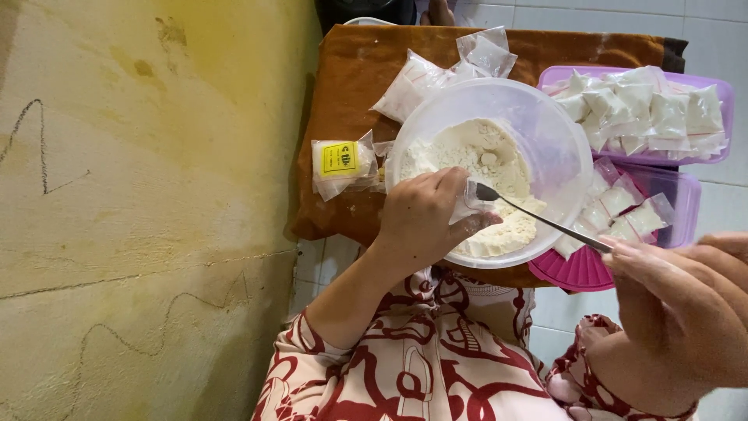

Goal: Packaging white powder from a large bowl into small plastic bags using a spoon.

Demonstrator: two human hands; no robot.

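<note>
My left hand (425, 218) pinches a small clear plastic bag (470, 204) over a round clear tub of white powder (499, 183). My right hand (682, 312) holds a metal spoon (538, 218) by its handle. The spoon's bowl sits at the mouth of the small bag. The tub's rim (573, 132) rests on a low table covered with a brown cloth (351, 70).
Empty clear bags (436, 78) lie behind the tub, and a packet with a yellow label (341, 162) lies to its left. Two purple trays (725, 93) on the right hold several filled white packets (647, 109). A yellow wall (140, 195) stands close on the left.
</note>
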